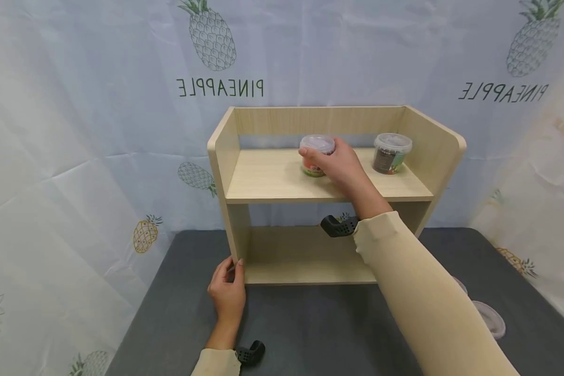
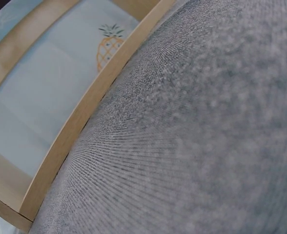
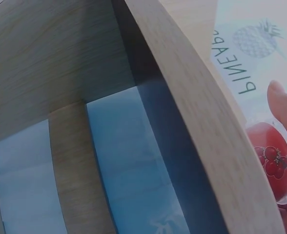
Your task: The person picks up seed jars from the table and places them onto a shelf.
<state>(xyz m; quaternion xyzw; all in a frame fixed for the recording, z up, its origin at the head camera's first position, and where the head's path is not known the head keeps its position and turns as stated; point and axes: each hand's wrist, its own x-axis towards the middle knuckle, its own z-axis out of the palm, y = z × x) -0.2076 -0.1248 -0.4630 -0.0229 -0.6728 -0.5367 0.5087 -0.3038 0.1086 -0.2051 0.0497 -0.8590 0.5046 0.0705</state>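
Note:
A two-tier wooden shelf (image 1: 272,175) stands on the dark table. My right hand (image 1: 345,166) grips a small plastic tub (image 1: 312,169) with a clear lid, upright over the middle of the upper board. Red berries show on the tub's red label (image 3: 272,163) in the right wrist view, where thumb and fingers hold its sides. To the right, a second lidded tub (image 1: 389,159) with a dark and green label stands on the same board. Low at the shelf's left side, my left hand (image 1: 229,295) holds the front edge of the side panel (image 1: 232,230) between thumb and fingers.
Pale round objects (image 1: 491,319) lie at the table's right, partly behind my right sleeve (image 1: 418,282). The shelf's side panels rise above the upper board, and a low rail (image 1: 319,120) runs along its back. A pineapple-print cloth (image 1: 122,104) hangs behind.

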